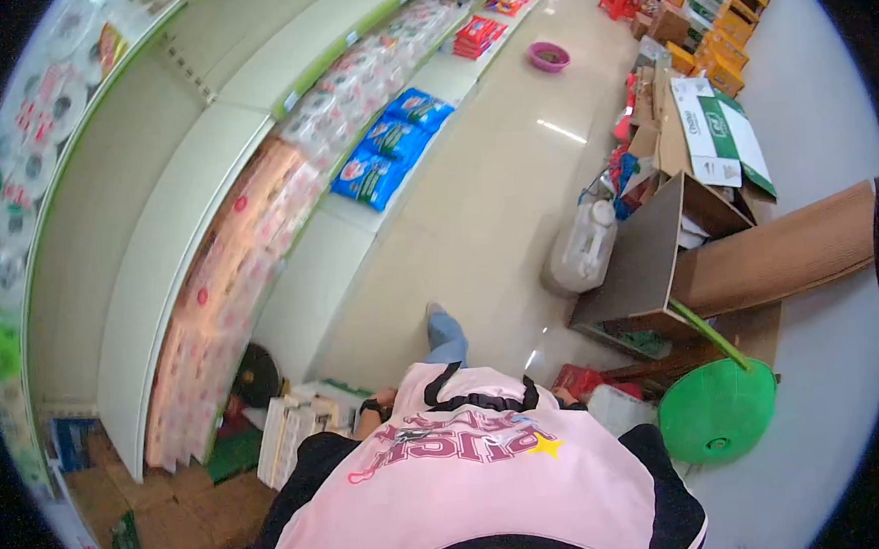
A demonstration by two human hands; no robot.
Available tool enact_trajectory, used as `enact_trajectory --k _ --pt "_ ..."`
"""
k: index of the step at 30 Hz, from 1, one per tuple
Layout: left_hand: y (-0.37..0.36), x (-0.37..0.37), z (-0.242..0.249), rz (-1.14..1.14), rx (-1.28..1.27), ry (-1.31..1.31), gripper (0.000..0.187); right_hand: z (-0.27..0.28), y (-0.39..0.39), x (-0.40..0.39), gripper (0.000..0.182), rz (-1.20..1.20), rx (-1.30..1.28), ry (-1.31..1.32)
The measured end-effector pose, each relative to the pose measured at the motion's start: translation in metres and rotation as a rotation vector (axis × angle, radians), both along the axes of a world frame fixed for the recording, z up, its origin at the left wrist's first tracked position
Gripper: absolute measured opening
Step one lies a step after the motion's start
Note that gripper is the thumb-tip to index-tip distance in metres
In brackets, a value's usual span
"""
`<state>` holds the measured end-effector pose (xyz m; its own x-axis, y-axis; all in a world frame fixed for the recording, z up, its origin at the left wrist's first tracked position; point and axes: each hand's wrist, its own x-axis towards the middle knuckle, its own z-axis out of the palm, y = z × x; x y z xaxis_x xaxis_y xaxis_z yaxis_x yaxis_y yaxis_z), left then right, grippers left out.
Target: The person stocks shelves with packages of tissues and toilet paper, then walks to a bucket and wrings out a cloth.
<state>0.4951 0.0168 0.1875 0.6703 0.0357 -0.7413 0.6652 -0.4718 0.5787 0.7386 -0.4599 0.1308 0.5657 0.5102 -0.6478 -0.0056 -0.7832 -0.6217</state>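
Note:
My left hand (384,399) shows only in part at the left edge of my pink top (480,471), with a dark band on its wrist. Its fingers are hidden by the top. Nearest to it is a stack of white packages (304,436) beside the shelf. Only a sliver of my right hand (565,397) peeks out past the other side of the top, close to a red bag (581,377). Whether either hand holds anything does not show. A black buckled strap (481,402) crosses the top, and one leg (446,339) extends forward.
Shelving on the left holds pink tissue packs (226,271), toilet rolls (379,64) and blue bags (393,143). Along the right stand a plastic jug (584,247), cartons (705,126), a grey board box (638,264) and a green dustpan-like piece (720,409). A pink basin (548,57) sits on the aisle floor.

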Motion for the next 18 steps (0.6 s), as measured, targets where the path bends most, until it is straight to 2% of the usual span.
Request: enact_trajectory --k 4,5,7,8,9,10,11,12,13,14,15,17,18 --pt "0.066 0.108 0.018 -0.048 0.156 -0.124 0.031 0.013 0.043 0.049 0.030 -0.015 0.018 -0.037" --pt "0.077 0.152 0.060 0.006 0.115 0.145 0.032 0.004 0.051 0.058 0.030 -0.016 0.034 -0.050" --pt "0.110 0.198 0.026 0.125 0.210 -0.056 0.035 0.006 0.079 0.092 0.030 -0.033 0.053 -0.109" --pt "0.124 0.224 0.038 0.161 0.209 -0.051 0.035 0.009 0.098 0.106 0.030 -0.058 0.071 -0.145" --pt "0.133 0.253 0.050 0.195 0.206 -0.046 0.035 0.073 0.127 0.125 0.031 -0.060 -0.013 -0.093" --pt "0.143 0.270 0.052 0.178 0.205 -0.039 0.035 0.082 0.140 0.141 0.030 -0.179 -0.011 -0.064" --pt "0.149 0.285 0.049 0.335 0.080 -0.108 0.036 0.088 0.145 0.151 0.029 -0.300 -0.015 -0.033" --pt "0.151 0.297 0.041 0.496 -0.049 -0.173 0.036 0.103 0.151 0.159 0.029 -0.314 -0.027 -0.024" --pt "0.156 0.304 0.021 0.486 -0.055 -0.165 0.036 0.120 0.160 0.170 0.028 -0.333 -0.013 -0.021" --pt "0.166 0.309 -0.005 0.209 0.081 -0.279 0.036 0.130 0.168 0.183 0.027 -0.347 0.007 -0.024" --pt "0.175 0.316 -0.017 -0.071 0.221 -0.390 0.036 0.123 0.167 0.193 0.028 -0.214 0.000 -0.129" --pt "0.158 0.331 0.019 0.002 0.212 -0.159 0.036 0.083 0.149 0.206 0.028 -0.203 0.074 -0.149" --pt "0.148 0.331 0.022 0.023 0.311 -0.140 0.034 0.071 0.148 0.214 0.029 -0.189 0.142 -0.174"
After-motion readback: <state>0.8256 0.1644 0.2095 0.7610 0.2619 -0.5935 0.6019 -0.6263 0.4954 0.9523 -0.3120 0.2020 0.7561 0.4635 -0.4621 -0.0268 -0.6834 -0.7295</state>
